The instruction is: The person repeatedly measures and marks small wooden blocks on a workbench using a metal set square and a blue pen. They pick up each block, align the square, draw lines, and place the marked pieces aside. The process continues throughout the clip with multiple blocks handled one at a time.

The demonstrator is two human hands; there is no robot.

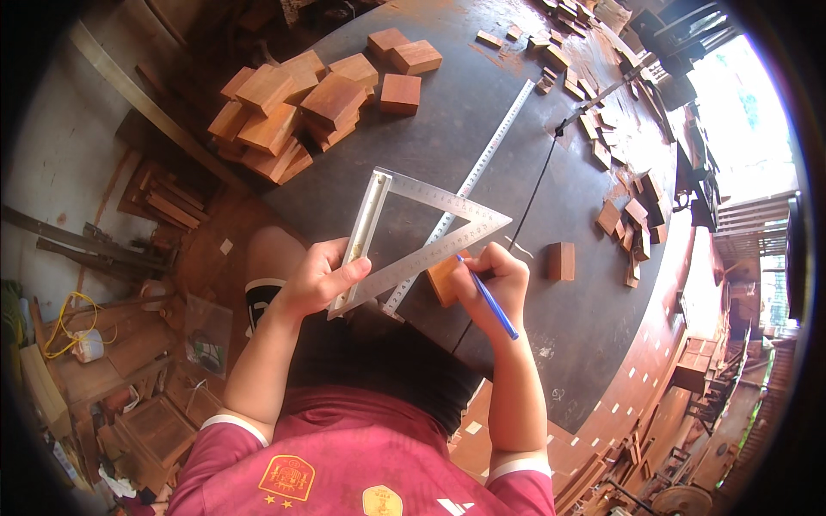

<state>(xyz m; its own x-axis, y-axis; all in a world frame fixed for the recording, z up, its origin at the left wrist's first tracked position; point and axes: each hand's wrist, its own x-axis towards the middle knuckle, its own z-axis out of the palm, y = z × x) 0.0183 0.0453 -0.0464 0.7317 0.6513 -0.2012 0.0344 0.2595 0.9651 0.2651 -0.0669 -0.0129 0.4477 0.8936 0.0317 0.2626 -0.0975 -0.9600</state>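
Marking in progress: left hand [320,277] grips square [422,232] over block [443,277]; right hand [490,279] pinches pen [489,299] at its edge. Stacked blocks [292,107] on tabletop [482,112] look unmarked.

On the bench [482,146], a pile of wood blocks [292,107] lies far left. A long ruler [482,163] runs diagonally down the middle, under the try square [413,236]. A single block [561,261] sits right of it, and scattered small blocks [619,172] line the right edge.
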